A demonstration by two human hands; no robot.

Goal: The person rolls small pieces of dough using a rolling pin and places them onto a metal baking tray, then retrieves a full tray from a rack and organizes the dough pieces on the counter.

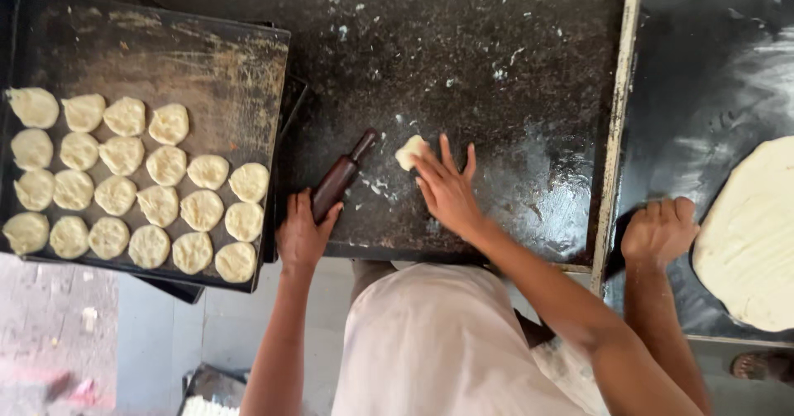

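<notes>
Pale cloth point(430, 341) over the person's front fills the bottom of the view. Above it, the left hand point(304, 232) is clenched around the lower end of a dark wooden rolling pin point(343, 174) lying on the black tabletop point(496, 69). Just beside it, the right hand point(447, 188) is spread flat, fingertips touching a small dough piece point(408, 151). Further left, a tray point(207, 60) carries rows of dough rounds point(124, 193). Another person's hand point(659, 230) rests near a wide flattened dough sheet point(748, 234).
</notes>
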